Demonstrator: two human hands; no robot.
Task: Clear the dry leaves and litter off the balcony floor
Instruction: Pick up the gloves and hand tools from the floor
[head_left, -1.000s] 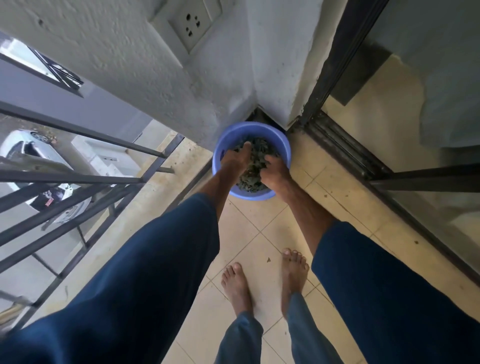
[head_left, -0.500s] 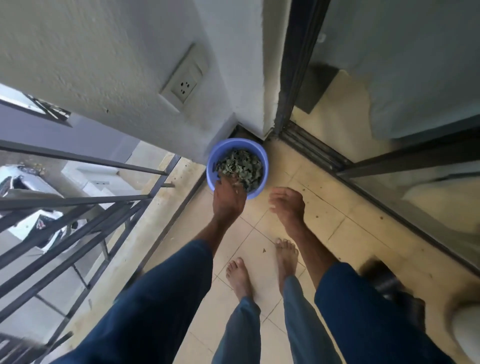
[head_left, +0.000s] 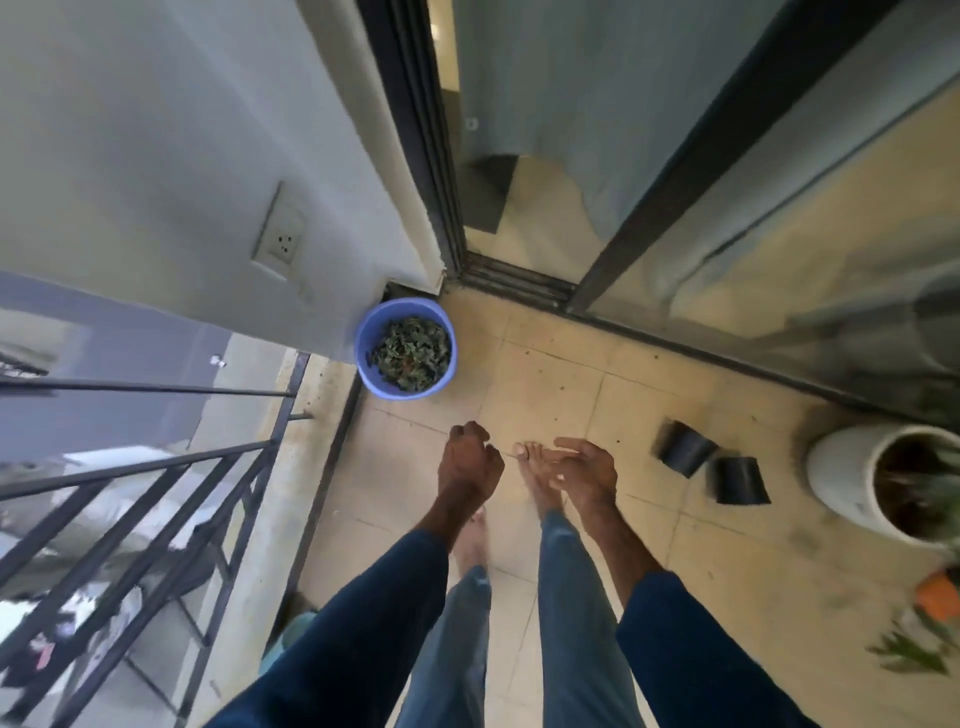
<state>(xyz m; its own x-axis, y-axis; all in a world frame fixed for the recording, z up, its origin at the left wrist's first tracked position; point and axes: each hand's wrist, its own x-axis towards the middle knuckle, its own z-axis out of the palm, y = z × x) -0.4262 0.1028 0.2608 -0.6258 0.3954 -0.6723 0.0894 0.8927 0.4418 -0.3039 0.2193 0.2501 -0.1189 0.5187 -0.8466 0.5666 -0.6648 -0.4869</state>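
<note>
Your left hand (head_left: 469, 464) hangs over the tiled floor (head_left: 550, 395). Its fingers are softly curled in, and it holds nothing. Your right hand (head_left: 584, 470) is just beside it. Its palm is turned up a little, its fingers are loose and spread, and it holds nothing too.

The blue bucket (head_left: 363, 361) stands in the corner, where the wall meets the door track, close to the railing (head_left: 156, 388). It is full of dry leaves (head_left: 410, 353). The bucket is in front of your hands, and neither hand touches it.

Your bare feet (head_left: 536, 489) stand on the tiles under your hands.

On your right, two small black pots (head_left: 685, 454) lie tipped over on the floor, close together. I cannot tell if they touch. Near them stands a big white pot (head_left: 841, 480) with a plant in it.

A few dark specks lie on the tiles by the door track. They are too small to tell what they are.
</note>
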